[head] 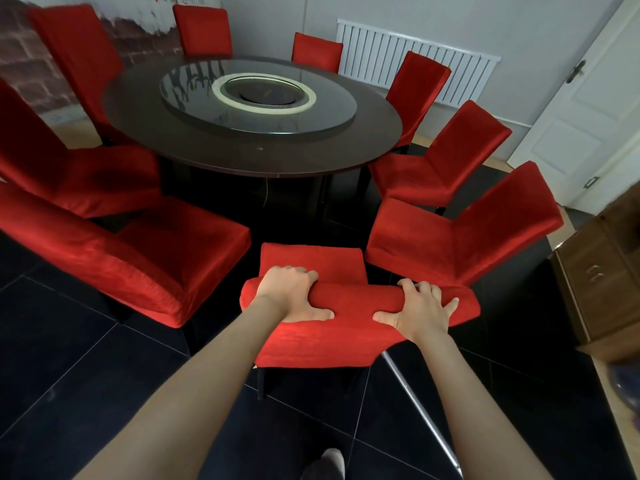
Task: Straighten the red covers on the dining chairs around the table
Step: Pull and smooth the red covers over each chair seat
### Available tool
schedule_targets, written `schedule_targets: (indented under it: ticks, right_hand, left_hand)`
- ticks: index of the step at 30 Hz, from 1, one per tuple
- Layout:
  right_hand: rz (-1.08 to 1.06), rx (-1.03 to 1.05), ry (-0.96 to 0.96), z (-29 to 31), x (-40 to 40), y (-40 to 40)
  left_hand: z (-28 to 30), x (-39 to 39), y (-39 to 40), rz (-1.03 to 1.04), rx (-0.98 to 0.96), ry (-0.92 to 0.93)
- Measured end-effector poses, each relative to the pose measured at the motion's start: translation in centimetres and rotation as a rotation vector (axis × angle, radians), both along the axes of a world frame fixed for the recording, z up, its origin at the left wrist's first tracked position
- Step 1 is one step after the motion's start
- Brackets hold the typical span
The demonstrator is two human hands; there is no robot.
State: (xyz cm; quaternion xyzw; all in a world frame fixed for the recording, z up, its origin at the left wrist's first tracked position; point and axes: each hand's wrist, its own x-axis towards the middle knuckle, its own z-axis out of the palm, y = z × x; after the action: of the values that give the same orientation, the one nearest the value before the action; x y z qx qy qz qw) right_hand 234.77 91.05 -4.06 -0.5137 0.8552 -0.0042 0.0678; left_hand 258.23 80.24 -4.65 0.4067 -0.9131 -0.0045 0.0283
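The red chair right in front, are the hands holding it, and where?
Yes. Both hands grip the top edge of the nearest chair's red-covered backrest: left hand near its left end, right hand near its right end.

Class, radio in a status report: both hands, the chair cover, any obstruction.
Left hand and right hand grip chair backrest top. Red cover smooth there. Metal pole leaning beside chair.

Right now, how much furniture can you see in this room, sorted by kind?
Red-covered chairs: 9, among them the nearest chair, gripped along its top by the left hand and right hand
Round dark table: 1
Brown wooden cabinet: 1
White radiator: 1
Total: 12
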Motion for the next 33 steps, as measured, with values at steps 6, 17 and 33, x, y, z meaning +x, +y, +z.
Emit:
schedule_targets:
  ticks: [6, 17, 33]
  right_hand:
    - [0.003, -0.001, -0.026, 0.0, 1.0, -0.9]
    - [-0.005, -0.011, -0.056, -0.2, 1.3, -1.1]
    - [-0.032, -0.057, -0.054, -0.4, 2.0, -1.0]
  left_hand:
    - [0.1, 1.1, -1.3, -0.006, 0.023, -0.008]
    - [0.1, 1.5, -1.5, 0.017, 0.037, -0.004]
    - [0.4, 1.9, -1.4, 0.04, 0.076, -0.052]
